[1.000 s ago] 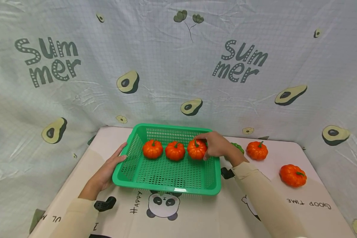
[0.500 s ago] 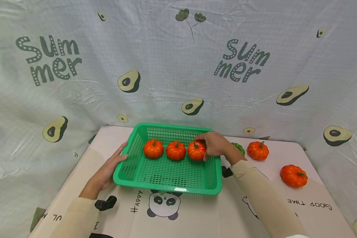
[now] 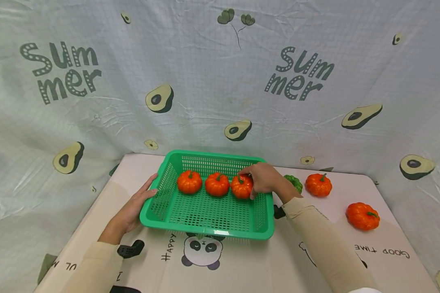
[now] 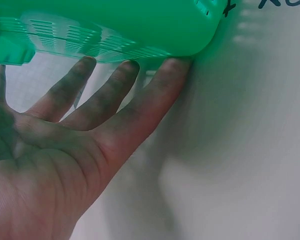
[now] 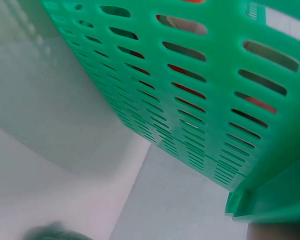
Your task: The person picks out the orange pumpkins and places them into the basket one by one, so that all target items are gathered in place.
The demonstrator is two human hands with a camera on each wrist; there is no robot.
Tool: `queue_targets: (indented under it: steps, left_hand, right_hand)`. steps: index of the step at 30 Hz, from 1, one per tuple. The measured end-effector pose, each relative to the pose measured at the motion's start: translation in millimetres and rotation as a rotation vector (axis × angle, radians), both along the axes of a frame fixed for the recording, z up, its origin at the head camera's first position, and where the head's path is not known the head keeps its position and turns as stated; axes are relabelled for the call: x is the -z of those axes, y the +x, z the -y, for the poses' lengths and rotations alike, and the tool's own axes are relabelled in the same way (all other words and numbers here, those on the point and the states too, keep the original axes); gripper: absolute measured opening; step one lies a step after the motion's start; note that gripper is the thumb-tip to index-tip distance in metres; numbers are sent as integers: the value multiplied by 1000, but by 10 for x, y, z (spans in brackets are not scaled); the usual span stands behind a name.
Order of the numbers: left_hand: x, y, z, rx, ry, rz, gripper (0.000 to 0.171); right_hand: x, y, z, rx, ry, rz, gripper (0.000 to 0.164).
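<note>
In the head view, a green slotted plastic basket [image 3: 205, 234] holds a row of orange toy pumpkins: a left pumpkin [image 3: 189, 182], a middle pumpkin [image 3: 217, 184] and a right pumpkin [image 3: 241, 188]. My right hand [image 3: 265, 178] reaches over the basket's right rim and grips the right pumpkin from above, fingers behind it and thumb at its near side. My left hand [image 3: 133, 207] lies along the basket's left side. The left wrist view shows its fairly straight, spread fingers [image 4: 155, 92] with their tips against the basket wall [image 4: 120, 30]. In the right wrist view the slotted wall [image 5: 190, 100] hides the grip.
Right of the basket on the table are a green vegetable-like item [image 3: 294, 183], partly behind the right wrist, an orange pumpkin [image 3: 318, 185] and another pumpkin [image 3: 362, 216] lying on its side. A printed curtain [image 3: 201, 73] hangs behind the table.
The right pumpkin has shifted slightly left and nearer within the basket, my right hand still gripping it. The left hand stays on the basket's side. The head view has shifted a little.
</note>
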State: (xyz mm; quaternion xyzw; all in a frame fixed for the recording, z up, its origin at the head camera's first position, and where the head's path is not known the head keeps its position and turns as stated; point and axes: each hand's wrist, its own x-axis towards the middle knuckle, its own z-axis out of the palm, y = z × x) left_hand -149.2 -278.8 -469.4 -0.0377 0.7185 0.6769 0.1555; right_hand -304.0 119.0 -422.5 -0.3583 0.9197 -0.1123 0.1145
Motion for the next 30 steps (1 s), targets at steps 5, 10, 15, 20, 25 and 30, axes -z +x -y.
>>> queue_targets:
  steps: [5,10,15,20,25,30]
  left_hand:
    - [5,-4,7,-3,3,1,68]
    - [13,-3,8,-3,3,-2,68]
    - [20,-5,8,-7,-1,-4,69]
    - [18,-10,6,-13,-9,-7,68]
    - [19,-14,-6,-17,-13,-9,69]
    - [11,-6,-8,-22,-20,-6,69]
  right_hand:
    - [-7,11,12,-15,24,-12,84]
    - [1,13,24,-28,48,-18,83]
    - [-1,20,36,-18,85,-24,82]
    - [-7,38,52,-26,130,-49,82]
    - [-5,59,60,-33,157,-66,81]
    - [14,63,70,-47,170,-88,79]
